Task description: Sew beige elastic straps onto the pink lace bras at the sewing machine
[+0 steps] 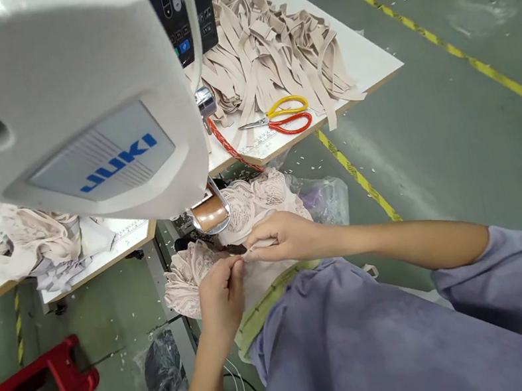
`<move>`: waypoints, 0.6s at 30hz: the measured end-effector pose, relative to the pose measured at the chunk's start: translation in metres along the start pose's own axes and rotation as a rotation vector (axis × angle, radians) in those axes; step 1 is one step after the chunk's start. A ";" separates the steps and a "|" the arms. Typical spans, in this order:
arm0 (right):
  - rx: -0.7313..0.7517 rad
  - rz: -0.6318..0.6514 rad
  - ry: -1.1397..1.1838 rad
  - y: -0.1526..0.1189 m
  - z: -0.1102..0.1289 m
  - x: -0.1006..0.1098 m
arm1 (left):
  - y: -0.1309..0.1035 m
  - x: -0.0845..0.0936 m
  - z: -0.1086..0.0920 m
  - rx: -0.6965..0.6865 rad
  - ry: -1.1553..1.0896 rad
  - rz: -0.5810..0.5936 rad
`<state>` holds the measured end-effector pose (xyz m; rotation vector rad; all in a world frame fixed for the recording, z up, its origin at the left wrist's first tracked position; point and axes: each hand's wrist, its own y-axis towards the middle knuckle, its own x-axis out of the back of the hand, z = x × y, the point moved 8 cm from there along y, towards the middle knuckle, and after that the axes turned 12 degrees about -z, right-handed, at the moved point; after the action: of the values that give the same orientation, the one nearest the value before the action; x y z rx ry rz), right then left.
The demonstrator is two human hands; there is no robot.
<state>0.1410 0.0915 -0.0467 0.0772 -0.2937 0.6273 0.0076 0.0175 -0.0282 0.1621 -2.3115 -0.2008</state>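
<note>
A pale pink lace bra [261,199] hangs in front of the sewing machine, partly across the lap. My left hand [221,297] pinches an edge of it between thumb and forefinger. Close beside it, my right hand [281,236] is closed on the same bra, a light strip of fabric showing between its fingers. The fingertips of both hands nearly meet. More bunched lace [189,279] lies left of my left hand. Above the hands is the white sewing machine head [98,103], with its sewing end [211,212] just behind the lace.
On the right tabletop [359,63] lie a heap of beige fabric strips [265,46] and scissors with yellow and red handles [285,117]. Lace pieces [10,233] cover the left tabletop. A red stool [67,385] lies on the floor at lower left. A clear plastic bag [332,200] hangs beside the bra.
</note>
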 end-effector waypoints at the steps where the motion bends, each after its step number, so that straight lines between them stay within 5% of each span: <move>1: -0.057 -0.033 0.066 0.001 -0.004 0.004 | 0.000 0.003 0.002 0.021 -0.021 0.021; 4: -0.084 -0.037 0.179 0.003 -0.007 0.008 | 0.001 0.013 0.006 0.064 -0.046 0.049; 10: 0.385 0.294 -0.037 -0.015 0.035 -0.025 | 0.004 0.025 -0.012 0.014 -0.037 0.074; 18: 0.657 0.194 -0.160 -0.018 0.055 -0.024 | 0.004 0.032 -0.021 -0.054 -0.086 0.034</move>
<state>0.1194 0.0540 -0.0009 0.7396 -0.2405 0.8935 0.0008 0.0142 0.0094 0.0885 -2.3899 -0.2566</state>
